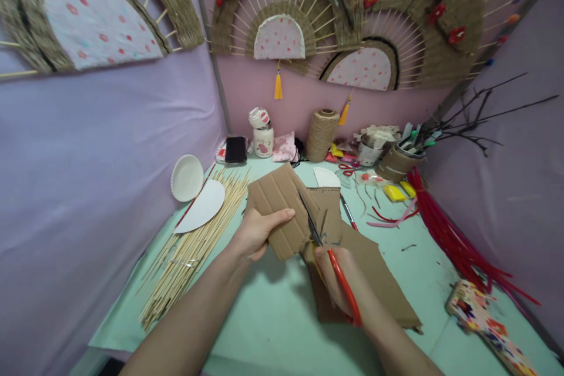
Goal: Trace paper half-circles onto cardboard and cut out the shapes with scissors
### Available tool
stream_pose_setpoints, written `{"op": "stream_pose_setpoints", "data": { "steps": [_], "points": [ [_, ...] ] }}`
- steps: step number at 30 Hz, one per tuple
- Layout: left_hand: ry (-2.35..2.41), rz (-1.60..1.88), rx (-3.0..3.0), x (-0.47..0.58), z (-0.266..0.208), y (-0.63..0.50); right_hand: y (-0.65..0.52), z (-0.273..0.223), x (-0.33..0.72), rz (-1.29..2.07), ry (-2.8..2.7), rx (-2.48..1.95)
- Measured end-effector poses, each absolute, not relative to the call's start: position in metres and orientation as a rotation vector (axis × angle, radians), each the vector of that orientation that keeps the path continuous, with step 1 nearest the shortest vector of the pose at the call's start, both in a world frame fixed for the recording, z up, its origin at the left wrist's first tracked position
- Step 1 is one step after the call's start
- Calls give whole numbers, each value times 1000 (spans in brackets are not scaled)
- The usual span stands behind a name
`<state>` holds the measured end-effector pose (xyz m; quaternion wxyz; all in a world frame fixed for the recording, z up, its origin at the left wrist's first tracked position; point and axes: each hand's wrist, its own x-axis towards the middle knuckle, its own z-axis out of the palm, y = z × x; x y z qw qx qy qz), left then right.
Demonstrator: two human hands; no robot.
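Note:
My left hand grips a piece of brown cardboard by its lower left edge, thumb on top and the fingers hidden underneath. In my right hand is a pair of scissors with orange-red handles, the fingers wrapped round them. The dark blades lie along the right side of the held cardboard; whether they are parted I cannot tell. Behind and below the scissors a larger cardboard sheet with cut edges lies on the table, partly covered by my right hand and forearm.
Bamboo sticks and a white half-disc lie to the left. A twine spool, a white bottle and a pot of pens and twigs line the back. Red pipe cleaners spread at the right. Decorated fans hang on the wall.

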<state>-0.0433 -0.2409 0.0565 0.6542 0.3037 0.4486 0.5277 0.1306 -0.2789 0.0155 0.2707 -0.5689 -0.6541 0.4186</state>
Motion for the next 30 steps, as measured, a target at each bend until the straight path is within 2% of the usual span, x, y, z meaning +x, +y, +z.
{"op": "stream_pose_setpoints", "data": {
  "steps": [12,23,30],
  "points": [
    [1009,1271,603,-51,57,-233,-284,22,121,1182,-1715,-1557],
    [1035,1210,667,-50,60,-236,-284,9,125,1437,-1579,-1267],
    [1015,1182,661,-51,59,-235,-283,11,126,1357,-1667,-1320]
  ]
}}
